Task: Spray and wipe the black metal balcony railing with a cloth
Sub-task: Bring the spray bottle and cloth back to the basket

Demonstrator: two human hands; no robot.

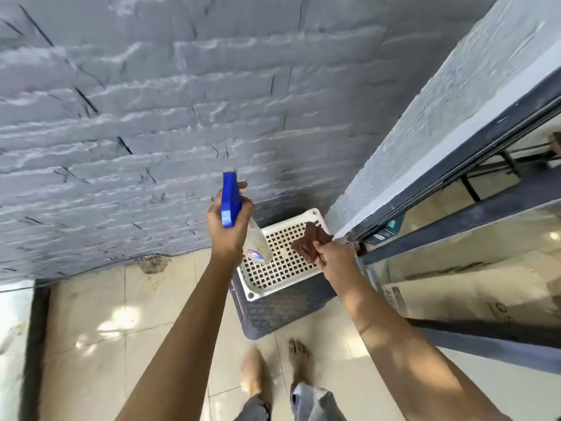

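You're likely early: left grip (231, 229) clamps bottle (231, 199), right grip (334, 257) clamps cloth (310, 243) at rail (485, 212) end, 3 o'clock run to do.

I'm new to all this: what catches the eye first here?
The clear spray bottle with a blue trigger head stands out first, raised in the left hand mid-frame against the grey textured brick wall. Just to its right, the right hand grips a brown cloth where the dark metal railing meets the wall, above a white perforated plastic tray.
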